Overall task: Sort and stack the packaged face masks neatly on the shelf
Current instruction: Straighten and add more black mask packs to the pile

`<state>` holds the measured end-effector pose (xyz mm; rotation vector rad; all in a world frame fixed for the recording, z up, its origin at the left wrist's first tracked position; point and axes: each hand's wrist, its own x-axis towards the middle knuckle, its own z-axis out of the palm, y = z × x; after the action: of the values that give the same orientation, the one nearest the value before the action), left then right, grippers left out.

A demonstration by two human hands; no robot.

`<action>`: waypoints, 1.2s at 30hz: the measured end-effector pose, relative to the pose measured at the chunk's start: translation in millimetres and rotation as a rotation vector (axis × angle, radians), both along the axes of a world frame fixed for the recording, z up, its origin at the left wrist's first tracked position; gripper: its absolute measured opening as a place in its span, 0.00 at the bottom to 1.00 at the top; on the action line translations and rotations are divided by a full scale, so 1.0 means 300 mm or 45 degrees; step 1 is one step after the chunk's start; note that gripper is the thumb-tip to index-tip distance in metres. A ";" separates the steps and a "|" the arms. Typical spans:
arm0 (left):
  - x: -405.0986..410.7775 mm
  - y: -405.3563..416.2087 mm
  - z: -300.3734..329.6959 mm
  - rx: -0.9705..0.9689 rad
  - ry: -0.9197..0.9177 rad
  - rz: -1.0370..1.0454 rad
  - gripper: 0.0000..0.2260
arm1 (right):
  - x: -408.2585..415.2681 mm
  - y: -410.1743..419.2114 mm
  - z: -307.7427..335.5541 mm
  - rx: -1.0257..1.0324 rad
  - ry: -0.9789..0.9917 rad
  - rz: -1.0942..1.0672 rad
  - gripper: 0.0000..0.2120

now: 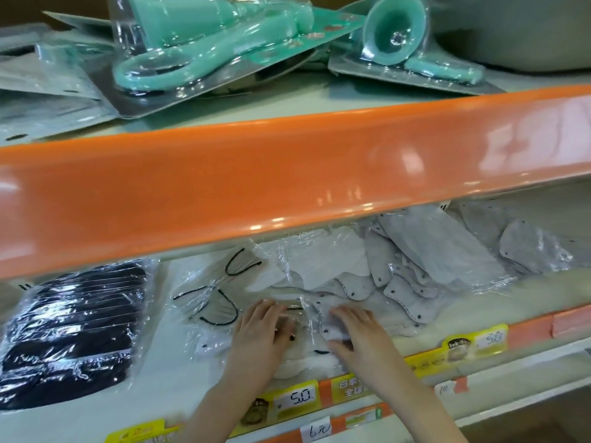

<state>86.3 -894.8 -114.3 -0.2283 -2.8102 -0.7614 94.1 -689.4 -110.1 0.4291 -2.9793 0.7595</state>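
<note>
stood at the lower shelf (166, 372), beneath the orange shelf edge (287, 174) that cut across the view. laid both hands flat on the clear-wrapped white mask pack (303, 353) lying near the shelf's front lip, just behind the yellow price tags (295, 394). rested the left hand (265, 327) on the pack's left part, fingers straight and slightly spread, pressing rather than gripping. set the right hand (351, 330) on its right part, fingers likewise extended and apart, holding nothing. seemed, as a judgement, to be squaring that pack before stacking. would go best with palms kept low and even, sliding the slippery film bag as one piece toward the loose heap of grey masks (415, 266) behind and to the right of the pack, then aligning edges before lifting anything; could easily bunch the film or spill the stack if pushed from one side only. left the dark mask pack (70, 327) well to the left of the white pack, apart from both hands. could not make out how deep the shelf ran, since the orange edge hid its back. could not count the masks in the grey heap, nor read the small print on the tags. saw teal blister-packed items (198, 43) on the upper shelf, cut off at the top, purpose unclear. lost both forearms at the bottom border.
</note>
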 end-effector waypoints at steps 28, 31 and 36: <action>0.000 0.061 0.233 0.688 0.051 0.054 0.10 | -0.076 0.096 0.190 -0.315 0.673 -0.230 0.14; 0.009 0.044 0.252 0.920 -0.077 0.231 0.11 | -0.091 0.116 0.172 -0.404 0.579 -0.223 0.19; 0.008 -0.035 0.227 1.469 -0.327 0.521 0.11 | -0.087 0.091 0.140 -0.604 0.280 -0.308 0.04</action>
<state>88.7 -905.3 -46.3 0.6366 -2.0013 -2.1557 67.9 -662.0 -68.2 0.1133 -2.4745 1.2464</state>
